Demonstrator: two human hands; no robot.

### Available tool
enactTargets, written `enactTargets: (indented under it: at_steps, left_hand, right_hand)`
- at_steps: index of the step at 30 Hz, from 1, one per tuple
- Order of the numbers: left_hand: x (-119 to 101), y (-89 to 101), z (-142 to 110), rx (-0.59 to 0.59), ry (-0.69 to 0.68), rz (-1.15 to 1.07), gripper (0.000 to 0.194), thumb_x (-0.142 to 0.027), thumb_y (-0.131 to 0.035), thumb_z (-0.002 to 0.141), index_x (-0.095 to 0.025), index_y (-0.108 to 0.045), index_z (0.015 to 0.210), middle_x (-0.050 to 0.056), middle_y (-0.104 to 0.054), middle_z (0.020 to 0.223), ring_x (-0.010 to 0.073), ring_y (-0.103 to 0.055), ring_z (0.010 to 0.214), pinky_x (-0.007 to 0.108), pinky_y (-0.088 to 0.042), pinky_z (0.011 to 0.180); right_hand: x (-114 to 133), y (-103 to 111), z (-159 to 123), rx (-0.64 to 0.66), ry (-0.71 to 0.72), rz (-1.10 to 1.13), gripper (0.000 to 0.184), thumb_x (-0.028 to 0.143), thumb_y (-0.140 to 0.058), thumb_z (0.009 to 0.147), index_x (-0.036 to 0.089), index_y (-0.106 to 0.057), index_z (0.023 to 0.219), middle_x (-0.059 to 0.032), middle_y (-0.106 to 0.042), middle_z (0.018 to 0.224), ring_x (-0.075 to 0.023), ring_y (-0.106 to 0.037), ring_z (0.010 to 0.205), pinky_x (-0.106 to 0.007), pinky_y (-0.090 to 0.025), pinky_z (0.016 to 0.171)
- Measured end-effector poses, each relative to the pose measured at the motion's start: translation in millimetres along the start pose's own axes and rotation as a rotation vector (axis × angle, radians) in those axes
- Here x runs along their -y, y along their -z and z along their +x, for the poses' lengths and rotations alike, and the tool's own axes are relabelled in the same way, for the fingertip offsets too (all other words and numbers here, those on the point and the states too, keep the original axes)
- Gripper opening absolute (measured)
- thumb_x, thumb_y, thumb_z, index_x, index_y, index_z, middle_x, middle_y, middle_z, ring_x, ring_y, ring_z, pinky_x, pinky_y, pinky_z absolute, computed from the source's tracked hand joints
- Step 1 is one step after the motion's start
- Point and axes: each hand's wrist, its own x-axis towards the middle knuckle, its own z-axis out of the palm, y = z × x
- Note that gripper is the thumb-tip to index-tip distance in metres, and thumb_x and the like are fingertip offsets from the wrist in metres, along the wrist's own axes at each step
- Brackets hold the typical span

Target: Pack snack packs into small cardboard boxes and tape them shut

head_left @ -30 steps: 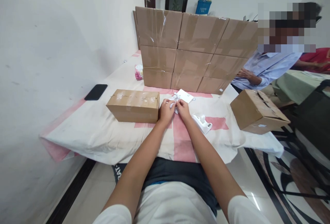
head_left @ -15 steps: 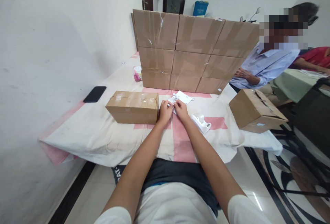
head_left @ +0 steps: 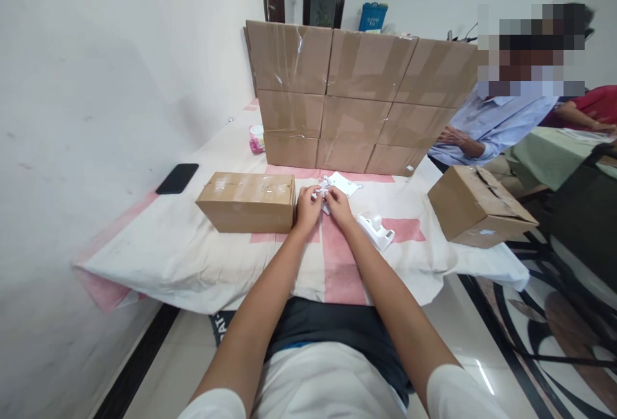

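Observation:
My left hand (head_left: 307,208) and my right hand (head_left: 339,205) meet at the middle of the table, fingertips pinched close together. Between them is a small white, looped thing (head_left: 324,185), like ribbon or string; its exact kind is too small to make out. Under and behind the fingers lies a white sheet with faint marks (head_left: 343,182), partly covered by the hands. Just left of my left hand rests a closed, taped cardboard box (head_left: 245,204). A white tape dispenser (head_left: 376,232) lies beside my right forearm.
Behind the hands stands a wall of stacked cardboard boxes (head_left: 357,98). Another box (head_left: 482,207) sits at the table's right end, near a seated person (head_left: 506,110). A black phone-like slab (head_left: 177,178) and a pink-white packet (head_left: 256,139) lie left.
My hands stay in nearly the same place, fingers shifting slightly; more of the white looped thing shows above the fingertips. The view has tilted a little.

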Motion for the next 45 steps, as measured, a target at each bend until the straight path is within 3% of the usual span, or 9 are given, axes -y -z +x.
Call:
enactTargets:
  at_steps: [11,26,36,45]
  left_hand:
    - [-7.7,3.5,-2.3,0.008,-0.111,0.089,0.015,-0.009,-0.061,0.086,-0.022,-0.068,0.092,0.004,-0.058,0.101,0.0156,-0.062,0.084,0.029,-0.053,0.082]
    - [-14.0,6.8,-7.8,0.077,-0.185,0.277,0.013,-0.02,-0.06,0.091,-0.025,-0.071,0.094,0.005,-0.056,0.112,0.0191,-0.062,0.092,0.028,-0.048,0.075]
    - [-17.3,8.0,-8.3,0.102,-0.184,0.262,0.013,-0.019,-0.058,0.091,-0.025,-0.07,0.093,0.005,-0.057,0.113,0.0182,-0.062,0.089,0.028,-0.047,0.073]
    - [-20.0,7.1,-9.6,0.092,-0.147,0.091,0.013,-0.015,-0.058,0.089,-0.024,-0.067,0.091,0.004,-0.06,0.109,0.0164,-0.061,0.087,0.027,-0.047,0.079]
  right_hand:
    - [-3.3,0.4,0.1,0.004,-0.001,0.024,0.025,0.045,-0.059,0.084,0.022,-0.057,0.075,0.0013,-0.056,0.069,-0.0171,-0.051,0.067,-0.031,-0.043,0.068]
    - [-1.5,2.3,2.1,-0.089,-0.134,0.102,0.027,0.045,-0.061,0.075,0.021,-0.058,0.064,0.0015,-0.056,0.06,-0.0148,-0.049,0.059,-0.028,-0.041,0.06]
    - [-6.1,2.6,1.8,-0.124,-0.16,0.173,0.021,0.04,-0.063,0.073,0.021,-0.058,0.065,0.002,-0.058,0.061,-0.0139,-0.051,0.057,-0.027,-0.042,0.059]
    - [-10.2,3.6,6.8,-0.287,-0.173,0.202,0.028,0.048,-0.056,0.081,0.022,-0.049,0.073,0.0017,-0.058,0.065,-0.0125,-0.052,0.053,-0.026,-0.043,0.053]
